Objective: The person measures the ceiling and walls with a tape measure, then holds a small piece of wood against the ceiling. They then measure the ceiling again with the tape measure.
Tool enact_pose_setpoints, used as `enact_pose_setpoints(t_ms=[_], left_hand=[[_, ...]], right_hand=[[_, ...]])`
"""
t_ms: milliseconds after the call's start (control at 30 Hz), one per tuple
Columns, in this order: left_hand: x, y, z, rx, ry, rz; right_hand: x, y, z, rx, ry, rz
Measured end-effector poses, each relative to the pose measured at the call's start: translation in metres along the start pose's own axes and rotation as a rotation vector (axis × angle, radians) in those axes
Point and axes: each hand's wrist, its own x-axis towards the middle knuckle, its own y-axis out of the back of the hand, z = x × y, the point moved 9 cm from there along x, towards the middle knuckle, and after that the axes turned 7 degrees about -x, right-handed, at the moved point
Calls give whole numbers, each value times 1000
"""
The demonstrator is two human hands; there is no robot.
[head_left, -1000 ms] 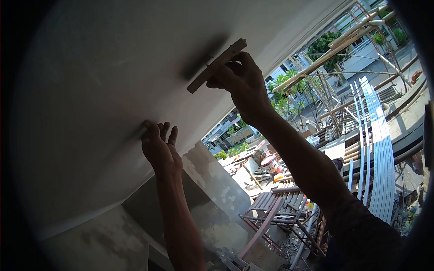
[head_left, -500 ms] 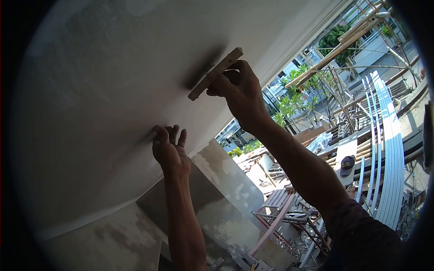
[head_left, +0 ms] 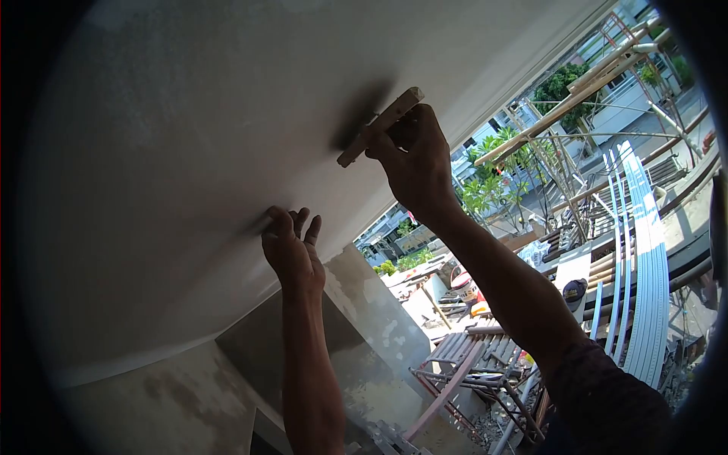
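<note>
My right hand (head_left: 418,155) grips a narrow wooden sanding block (head_left: 381,127) and holds it up against the pale, smooth ceiling (head_left: 189,144). Its thumb and fingers close around the side of the block facing me, and a dark shadow lies along the far side. Lower and to the left, my left hand (head_left: 293,246) is raised with its fingers apart and no tool in it. The foremost fingertip is right at the ceiling, where it meets its own shadow.
Patchy plastered walls (head_left: 371,303) stand below the ceiling. At the right, scaffolding poles (head_left: 576,95) rise outside. Long pale panel strips (head_left: 646,280) lie near a dark cap (head_left: 575,290). A slatted trestle (head_left: 462,356) stands lower down among rubble.
My right hand has slid the block a little to the right along the ceiling. My left hand has shifted slightly right too, and the view has tilted a little.
</note>
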Motion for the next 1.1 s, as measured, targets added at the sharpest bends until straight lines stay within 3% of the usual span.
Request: enact_pose_setpoints(t_ms=[267, 667, 867, 967, 1033, 1100], left_hand=[[1, -4, -1, 0, -3, 16], [6, -4, -5, -46, -27, 2], [2, -2, -1, -30, -27, 32], [3, -2, 1, 3, -4, -7], [2, -2, 1, 25, 7, -40], [1, -2, 0, 28, 13, -35]], right_hand=[[-3, 6, -29, -279, -3, 93], [2, 2, -28, -324, -3, 161], [4, 0, -21, -170, -40, 134], [2, -5, -33, -301, 12, 81], [-13, -15, -61, -677, 547, 189], [-12, -16, -62, -717, 559, 195]])
